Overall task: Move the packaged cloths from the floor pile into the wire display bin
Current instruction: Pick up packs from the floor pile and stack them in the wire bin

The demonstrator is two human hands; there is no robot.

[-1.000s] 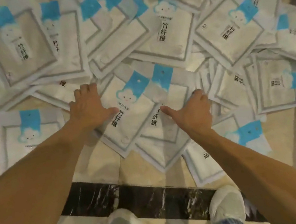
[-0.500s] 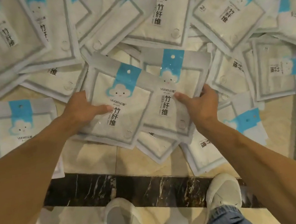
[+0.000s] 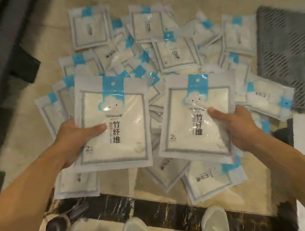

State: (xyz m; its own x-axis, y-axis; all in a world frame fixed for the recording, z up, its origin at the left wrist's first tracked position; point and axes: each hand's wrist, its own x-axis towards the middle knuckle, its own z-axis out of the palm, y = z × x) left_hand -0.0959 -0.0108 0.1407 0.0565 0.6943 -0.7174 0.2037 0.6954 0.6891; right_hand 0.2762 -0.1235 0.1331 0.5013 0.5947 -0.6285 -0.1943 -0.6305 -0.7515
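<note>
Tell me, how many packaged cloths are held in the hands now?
2: one packaged cloth in the left hand, another packaged cloth in the right hand. More could hide behind either.

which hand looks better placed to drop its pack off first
Right, probably. Both hands hold one pack each above the floor pile, but the right hand with its pack is nearer the dark mesh thing, possibly the bin. The left hand is farther.
</note>
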